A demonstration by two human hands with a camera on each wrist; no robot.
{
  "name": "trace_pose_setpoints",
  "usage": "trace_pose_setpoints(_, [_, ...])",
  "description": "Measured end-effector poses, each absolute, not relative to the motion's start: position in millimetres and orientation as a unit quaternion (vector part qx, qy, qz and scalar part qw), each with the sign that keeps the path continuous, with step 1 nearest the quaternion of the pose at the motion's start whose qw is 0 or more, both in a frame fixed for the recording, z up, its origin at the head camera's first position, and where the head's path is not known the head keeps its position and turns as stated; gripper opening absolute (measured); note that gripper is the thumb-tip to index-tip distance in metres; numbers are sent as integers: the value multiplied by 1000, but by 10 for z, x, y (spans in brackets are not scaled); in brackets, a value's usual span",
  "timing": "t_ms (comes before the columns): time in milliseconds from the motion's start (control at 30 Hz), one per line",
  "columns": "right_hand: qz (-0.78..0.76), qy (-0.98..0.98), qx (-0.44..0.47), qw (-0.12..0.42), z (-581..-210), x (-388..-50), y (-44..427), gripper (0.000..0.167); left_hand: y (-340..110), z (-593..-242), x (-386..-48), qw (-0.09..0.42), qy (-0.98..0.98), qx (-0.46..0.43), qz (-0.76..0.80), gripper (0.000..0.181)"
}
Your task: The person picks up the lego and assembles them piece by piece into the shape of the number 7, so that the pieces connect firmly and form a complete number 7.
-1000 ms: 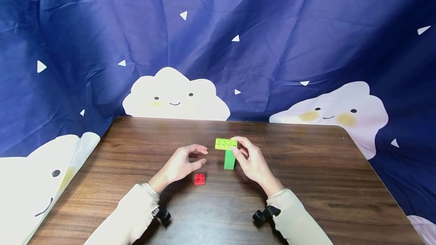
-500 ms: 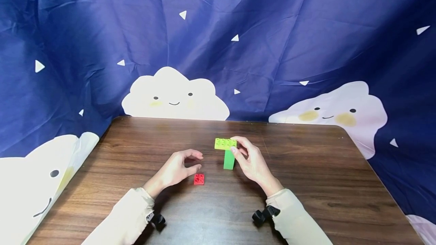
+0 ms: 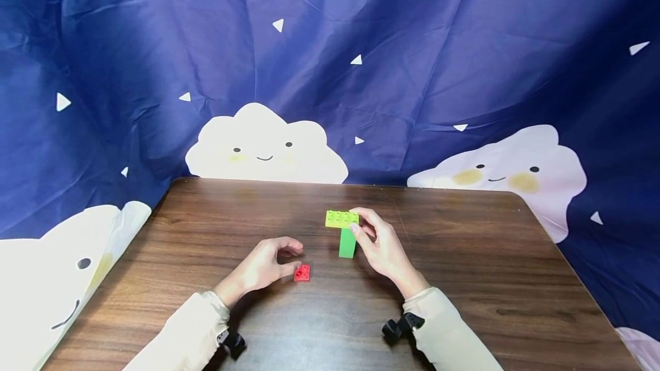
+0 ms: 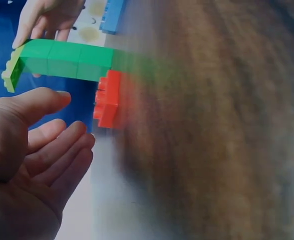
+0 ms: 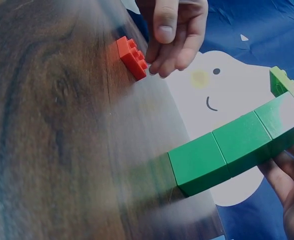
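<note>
A green column of stacked bricks (image 3: 348,243) stands upright on the table, topped by a lime brick (image 3: 340,219) that overhangs to the left. My right hand (image 3: 382,246) grips the lime brick's right end between thumb and fingers, and the right wrist view shows that hand (image 5: 292,185) around the column's top. A small red brick (image 3: 302,273) lies left of and nearer than the column. Over its left edge hovers the thumb of my left hand (image 3: 265,266), fingers apart and relaxed. In the left wrist view a gap separates this hand (image 4: 41,155) from the red brick (image 4: 109,100).
The wooden table (image 3: 464,256) reaches back to a blue curtain (image 3: 392,73) printed with white clouds. A blue brick (image 4: 112,17) shows at the top of the left wrist view, beyond the green column. Black wrist cameras sit on both sleeves.
My left hand has moved left and nearer, away from the column and down beside the red brick. My right hand, the column and the red brick have stayed in place.
</note>
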State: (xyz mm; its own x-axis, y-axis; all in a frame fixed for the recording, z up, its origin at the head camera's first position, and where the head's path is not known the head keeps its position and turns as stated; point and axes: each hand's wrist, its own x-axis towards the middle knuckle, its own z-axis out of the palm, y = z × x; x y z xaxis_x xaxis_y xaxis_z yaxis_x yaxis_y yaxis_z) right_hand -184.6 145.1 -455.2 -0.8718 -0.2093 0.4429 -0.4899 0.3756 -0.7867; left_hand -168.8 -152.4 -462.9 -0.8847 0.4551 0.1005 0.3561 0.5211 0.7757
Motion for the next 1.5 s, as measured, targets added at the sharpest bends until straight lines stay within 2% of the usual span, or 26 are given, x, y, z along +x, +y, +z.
trace_pose_setpoints(467, [515, -820, 211, 130, -4572, -1843, 1454, 31, -1575, -4692, -1614, 26, 904, 229, 360, 30])
trace_pose_setpoints(700, [513, -821, 210, 135, -4574, -1846, 1457, 31, -1553, -4683, -1572, 25, 915, 230, 330, 34])
trace_pose_setpoints(1133, [516, -820, 208, 133, -4570, -1837, 1452, 31, -1541, -4707, -1559, -22, 914, 308, 262, 35])
trace_pose_setpoints(1500, [519, -818, 208, 131, -4573, -1840, 1449, 32, -1554, -4725, -1567, -18, 911, 311, 271, 30])
